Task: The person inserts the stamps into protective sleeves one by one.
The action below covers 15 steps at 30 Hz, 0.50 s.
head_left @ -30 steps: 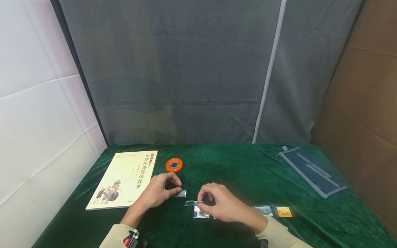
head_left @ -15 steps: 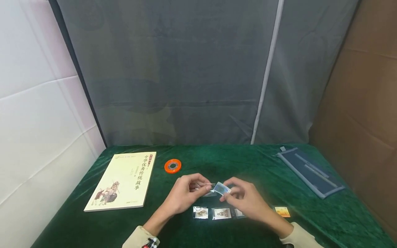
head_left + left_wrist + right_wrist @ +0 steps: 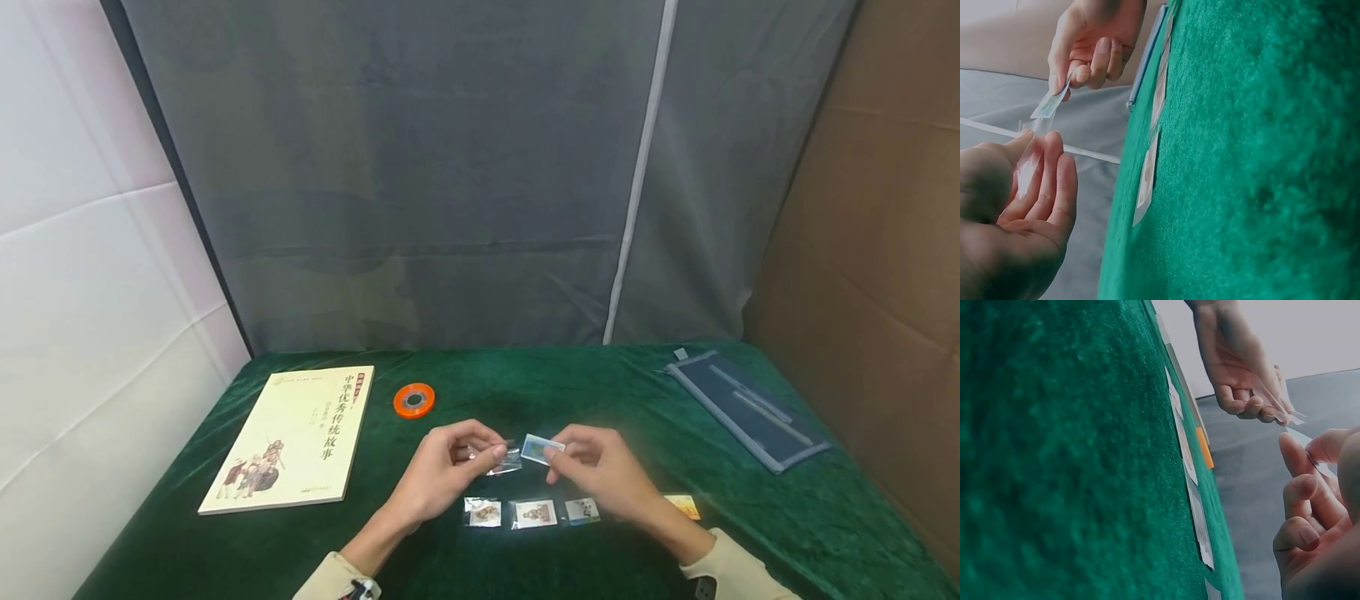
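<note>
My left hand pinches a small clear plastic sleeve between thumb and fingers. In the left wrist view the same sleeve stands up from the fingertips. My right hand pinches one end of a blue stamp with a white border, just right of the sleeve. The left wrist view has the stamp at the sleeve's upper end; whether its edge is inside cannot be told. Below the hands lie a brown-printed stamp, a second one and a panda stamp, in clear sleeves.
A yellow-orange stamp lies on the green cloth, partly behind the right forearm. An orange tape roll sits beyond the left hand. At left is a cream book; at far right, a blue zip pouch.
The left hand has picked up the sleeve and moved right. The blue stamp has left the row on the cloth and is in my right hand, its face now turned toward the head view.
</note>
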Available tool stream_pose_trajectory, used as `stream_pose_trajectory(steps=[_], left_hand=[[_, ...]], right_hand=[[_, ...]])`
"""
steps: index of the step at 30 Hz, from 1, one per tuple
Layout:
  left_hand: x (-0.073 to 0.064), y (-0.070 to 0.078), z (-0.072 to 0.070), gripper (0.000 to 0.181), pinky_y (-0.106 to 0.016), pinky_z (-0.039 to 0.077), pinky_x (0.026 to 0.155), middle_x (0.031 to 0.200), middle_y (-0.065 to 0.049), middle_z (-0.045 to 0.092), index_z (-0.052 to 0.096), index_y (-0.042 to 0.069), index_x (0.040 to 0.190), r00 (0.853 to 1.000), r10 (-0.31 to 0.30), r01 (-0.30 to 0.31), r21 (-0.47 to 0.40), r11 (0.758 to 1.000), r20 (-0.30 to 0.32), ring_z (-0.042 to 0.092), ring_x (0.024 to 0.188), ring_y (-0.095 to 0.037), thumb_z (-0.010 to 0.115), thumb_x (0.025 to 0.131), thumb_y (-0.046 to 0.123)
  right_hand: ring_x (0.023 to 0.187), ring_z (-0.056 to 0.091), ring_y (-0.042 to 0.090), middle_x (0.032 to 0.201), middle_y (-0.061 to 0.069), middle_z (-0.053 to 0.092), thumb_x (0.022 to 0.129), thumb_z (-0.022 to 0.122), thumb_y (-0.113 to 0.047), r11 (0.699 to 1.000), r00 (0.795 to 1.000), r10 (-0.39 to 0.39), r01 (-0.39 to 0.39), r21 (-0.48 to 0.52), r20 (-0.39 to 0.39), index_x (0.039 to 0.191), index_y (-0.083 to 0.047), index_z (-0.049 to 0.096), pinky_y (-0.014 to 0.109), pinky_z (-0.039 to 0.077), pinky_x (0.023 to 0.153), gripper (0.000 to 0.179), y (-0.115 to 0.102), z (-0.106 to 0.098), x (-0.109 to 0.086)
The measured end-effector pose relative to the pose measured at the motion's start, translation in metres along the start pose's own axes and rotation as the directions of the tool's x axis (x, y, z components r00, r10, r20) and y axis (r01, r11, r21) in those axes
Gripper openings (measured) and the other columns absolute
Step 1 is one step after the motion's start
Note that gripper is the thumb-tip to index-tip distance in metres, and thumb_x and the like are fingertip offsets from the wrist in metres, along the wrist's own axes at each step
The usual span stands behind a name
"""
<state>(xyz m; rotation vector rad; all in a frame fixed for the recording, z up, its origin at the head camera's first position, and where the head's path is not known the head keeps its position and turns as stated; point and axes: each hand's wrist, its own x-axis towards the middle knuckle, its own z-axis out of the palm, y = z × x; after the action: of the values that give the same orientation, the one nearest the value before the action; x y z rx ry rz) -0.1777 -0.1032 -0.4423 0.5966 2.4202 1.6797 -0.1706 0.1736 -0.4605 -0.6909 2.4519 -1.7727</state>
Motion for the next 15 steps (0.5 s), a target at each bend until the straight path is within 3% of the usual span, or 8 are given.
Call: stream_pose_trajectory(steps=[7, 15], left_hand=[[-0.0003, 0.0014, 0.0012, 0.025, -0.032, 0.063, 0.081, 0.104, -0.007, 0.083, 0.078, 0.014, 0.115, 1.000, -0.016, 0.017, -0.020, 1.000, 0.010, 0.081, 0.091, -0.032, 0.079, 0.101, 0.034], [-0.0002, 0.0015, 0.0013, 0.019, -0.038, 0.065, 0.084, 0.103, -0.006, 0.083, 0.078, 0.019, 0.113, 1.000, -0.019, 0.019, -0.036, 0.999, 0.012, 0.081, 0.093, -0.033, 0.079, 0.101, 0.035]], right_hand=[[0.078, 0.079, 0.019, 0.080, 0.000, 0.078, 0.107, 0.071, -0.024, 1.000, 1.000, -0.019, 0.019, -0.015, 0.020, 0.101, -0.018, 0.076, 0.031, 0.058, 0.073, 0.010, -0.0010, 0.0007, -0.0010], [0.077, 0.079, 0.023, 0.078, 0.000, 0.078, 0.106, 0.072, -0.024, 1.000, 1.000, -0.015, 0.015, -0.013, 0.020, 0.098, -0.018, 0.076, 0.030, 0.058, 0.075, 0.011, -0.0015, 0.0003, -0.0009]])
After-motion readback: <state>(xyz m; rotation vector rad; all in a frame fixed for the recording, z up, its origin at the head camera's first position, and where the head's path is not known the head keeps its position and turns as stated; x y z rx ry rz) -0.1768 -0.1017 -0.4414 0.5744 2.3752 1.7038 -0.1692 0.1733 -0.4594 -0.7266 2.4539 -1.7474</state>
